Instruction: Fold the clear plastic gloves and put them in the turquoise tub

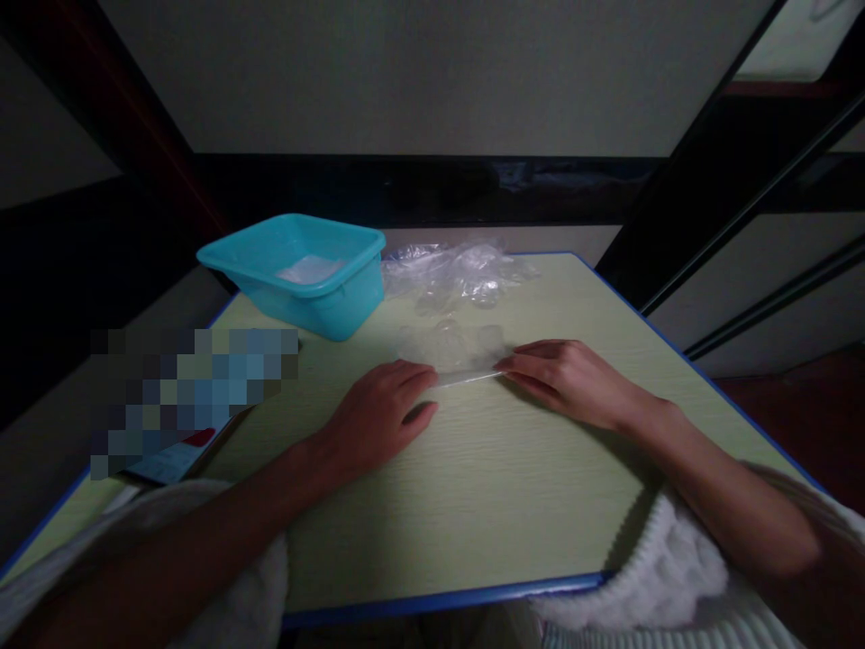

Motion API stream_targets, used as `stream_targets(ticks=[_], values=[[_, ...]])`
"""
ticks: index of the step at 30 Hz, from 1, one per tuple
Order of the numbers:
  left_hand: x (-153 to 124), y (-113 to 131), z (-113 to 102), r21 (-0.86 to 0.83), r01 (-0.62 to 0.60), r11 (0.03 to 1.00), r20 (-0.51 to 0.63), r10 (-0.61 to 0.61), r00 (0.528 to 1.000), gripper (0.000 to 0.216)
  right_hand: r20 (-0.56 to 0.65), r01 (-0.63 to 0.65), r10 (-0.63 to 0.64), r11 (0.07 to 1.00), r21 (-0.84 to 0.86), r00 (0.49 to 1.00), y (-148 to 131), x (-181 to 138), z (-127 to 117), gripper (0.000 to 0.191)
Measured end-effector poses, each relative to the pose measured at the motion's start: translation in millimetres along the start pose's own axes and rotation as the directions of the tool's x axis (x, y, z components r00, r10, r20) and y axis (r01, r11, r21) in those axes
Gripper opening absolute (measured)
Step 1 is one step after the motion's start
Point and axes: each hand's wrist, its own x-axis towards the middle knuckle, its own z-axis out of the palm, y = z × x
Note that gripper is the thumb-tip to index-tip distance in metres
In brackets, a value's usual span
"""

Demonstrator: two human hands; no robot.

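A thin, see-through plastic film piece [450,347] lies on the table between my hands, its near edge drawn into a straight narrow fold. Whether it is a bag or a glove I cannot tell. My left hand [385,410] holds the left end of that fold under its fingertips, the thumb lower down and apart from the fingers. At the right end, the fingers of my right hand [564,379] are closed on the edge. The far part of the film spreads loosely over the tabletop.
Beyond the film lies a crumpled heap of clear plastic [473,270]. It borders a turquoise plastic basin [324,302] with something whitish inside. A phone-like device [168,460], mostly blurred out, sits left. The light wood table [439,532] has a blue edge; a wall stands behind.
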Motion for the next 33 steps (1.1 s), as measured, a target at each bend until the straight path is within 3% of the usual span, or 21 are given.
stream_targets(ticks=[6,12,16,19,23,27,30,32,33], values=[[-0.3,-9.1,-4.0,-0.134,0.085,0.987,-0.122,-0.102,0.987,0.024,-0.133,-0.04,0.067,0.98,0.196,0.989,1.4,0.4,-5.0,0.027],[5.6,-5.1,-24.6,-0.32,0.133,0.938,-0.255,-0.22,0.942,0.018,-0.31,-0.075,0.237,0.887,0.456,0.921,-5.5,2.3,-16.1,0.015],[7.1,0.6,-41.5,-0.328,0.146,0.933,-0.321,-0.256,0.912,0.017,-0.35,-0.056,0.326,0.797,0.602,0.878,-14.8,1.4,-27.0,0.011],[5.5,7.4,-55.5,-0.364,0.162,0.917,-0.308,-0.282,0.909,0.015,-0.353,-0.036,0.363,0.74,0.672,0.863,-22.5,-0.9,-37.2,0.01],[4.9,17.5,-72.3,-0.477,0.235,0.847,-0.225,-0.376,0.899,0.016,-0.314,-0.041,0.428,0.642,0.766,0.848,-29.4,-2.7,-48.3,0.01],[10.2,17.4,-75.6,-0.668,0.361,0.651,-0.007,-0.49,0.872,0.021,-0.109,-0.128,0.5,0.416,0.9,0.859,-28.1,2.6,-45.3,0.017],[13.8,8.5,-64.0,-0.74,0.518,0.43,0.187,-0.608,0.772,0.018,0.095,-0.247,0.532,0.222,0.943,0.841,-22.3,10.0,-31.3,0.025],[14.9,1.7,-52.4,-0.755,0.595,0.275,0.31,-0.65,0.693,0.016,0.188,-0.318,0.552,0.149,0.936,0.812,-17.5,14.4,-19.0,0.03],[15.2,-1.2,-46.5,-0.751,0.61,0.252,0.329,-0.658,0.677,0.015,0.228,-0.354,0.553,0.132,0.926,0.801,-15.1,16.0,-12.8,0.031]])
